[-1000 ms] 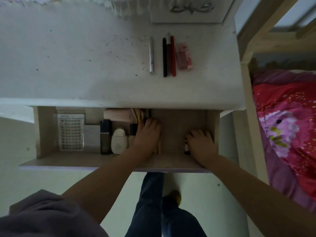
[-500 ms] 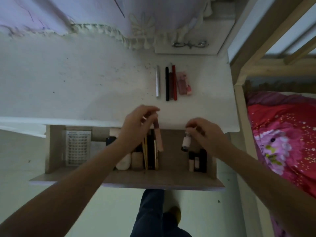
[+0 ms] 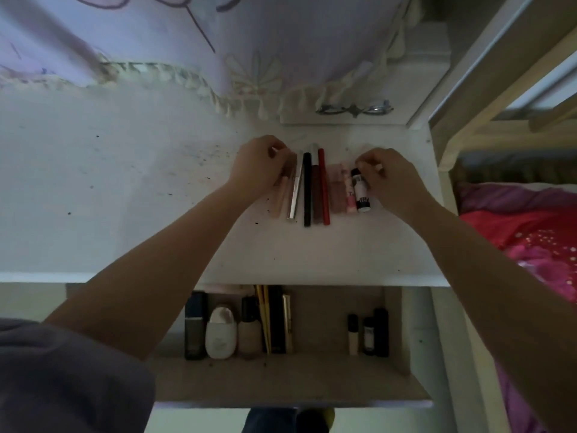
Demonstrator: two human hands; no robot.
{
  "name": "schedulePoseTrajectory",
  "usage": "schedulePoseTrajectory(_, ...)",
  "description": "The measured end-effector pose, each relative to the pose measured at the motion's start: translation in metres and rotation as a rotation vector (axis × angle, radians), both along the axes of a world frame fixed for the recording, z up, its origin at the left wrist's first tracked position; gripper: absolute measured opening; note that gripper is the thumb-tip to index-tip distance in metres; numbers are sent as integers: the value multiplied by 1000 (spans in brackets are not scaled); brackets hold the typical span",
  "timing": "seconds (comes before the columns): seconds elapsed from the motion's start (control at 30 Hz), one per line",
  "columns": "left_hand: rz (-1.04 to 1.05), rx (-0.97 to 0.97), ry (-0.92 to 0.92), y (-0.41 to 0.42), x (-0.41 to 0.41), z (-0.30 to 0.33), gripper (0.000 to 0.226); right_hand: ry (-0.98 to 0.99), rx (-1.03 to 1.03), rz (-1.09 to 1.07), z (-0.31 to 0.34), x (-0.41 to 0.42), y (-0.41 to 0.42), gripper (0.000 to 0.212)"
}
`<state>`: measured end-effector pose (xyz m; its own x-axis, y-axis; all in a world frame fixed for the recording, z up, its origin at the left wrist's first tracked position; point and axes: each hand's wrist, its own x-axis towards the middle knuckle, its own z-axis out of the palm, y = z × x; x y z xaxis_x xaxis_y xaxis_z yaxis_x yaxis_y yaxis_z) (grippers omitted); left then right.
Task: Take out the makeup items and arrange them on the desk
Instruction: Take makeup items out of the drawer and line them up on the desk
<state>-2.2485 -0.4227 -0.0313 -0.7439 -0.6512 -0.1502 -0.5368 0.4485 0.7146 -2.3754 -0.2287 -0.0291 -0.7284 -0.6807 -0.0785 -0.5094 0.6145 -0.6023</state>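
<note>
While we lean over the desk, both arms reach toward twelve o'clock, where a row of makeup lies side by side on its top. Below it, at six o'clock, the drawer stands open with more items inside: a dark bottle, a white tube, a beige bottle and brushes at its left, three small tubes at its right.

We judge the step in hand to be placing: two fresh items are being added, one at each end of the row.

Our left hand has its fingers curled around the top of a beige stick, which lies at the row's nine o'clock end, just beside the silver pen. Most of the stick runs out from under the fingers toward six o'clock.

Our right hand pinches the cap end of a small white tube at the three o'clock end, just beside the pink tube; its body points toward six o'clock, clear of the fingers.

Next, we think, both hands must let go, then go back to the drawer for the rest.
</note>
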Motion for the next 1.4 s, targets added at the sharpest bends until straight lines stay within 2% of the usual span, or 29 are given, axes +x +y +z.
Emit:
schedulePoseTrajectory(0.13, 21, -6, 22, 6, 11, 6, 27, -83, -24, -61, 8, 6, 7, 24)
schedulePoseTrajectory(0.2, 21, -13, 68, 15, 30, 11, 22, -32, -81, -81, 18, 19, 23, 22)
schedulePoseTrajectory(0.27, 1, -29, 154, 34, 65, 10, 9, 17, -196, -27, 25, 44, 49, 20)
schedulePoseTrajectory(0.33, -95, -24, 206, 66, 111, 3, 6, -47, -220, 102, 22, 84, 80, 20)
schedulePoseTrajectory(0.4, -287, -43, 108, 103, 154, -13, 12, -108, -58, 266, -2, 120, 108, 21)
schedulePoseTrajectory(0.47, -473, -141, -112, 129, 181, -44, 21, -114, 245, 393, -37, 142, 128, 27)
schedulePoseTrajectory(0.5, -503, -158, -233, 139, 186, -61, 29, -105, 378, 400, -55, 148, 136, 30)
schedulePoseTrajectory(0.57, -456, -108, -405, 148, 184, -86, 43, -28, 519, 371, -83, 155, 145, 38)
schedulePoseTrajectory(0.63, -369, -101, -465, 151, 173, -105, 52, 109, 582, 354, -102, 159, 144, 44)
schedulePoseTrajectory(0.8, -361, -286, -592, 167, 159, -124, 50, 216, 704, 354, -124, 172, 140, 45)
schedulePoseTrajectory(0.87, -329, -275, -557, 170, 161, -124, 44, 254, 711, 369, -125, 176, 147, 40)
schedulePoseTrajectory(0.97, -262, -147, -401, 167, 166, -117, 34, 292, 620, 348, -120, 180, 155, 29)
schedulePoseTrajectory(1.07, -269, 2, -262, 167, 179, -103, 28, 207, 537, 330, -111, 184, 156, 21)
schedulePoseTrajectory(1.17, -289, 66, -184, 168, 187, -85, 26, 103, 469, 365, -102, 188, 155, 20)
schedulePoseTrajectory(1.3, -254, 41, 76, 153, 184, -40, 23, -105, 118, 305, -66, 182, 138, 7)
schedulePoseTrajectory(1.4, -157, 105, 295, 121, 166, 8, 21, -213, -167, 159, -13, 152, 114, 26)
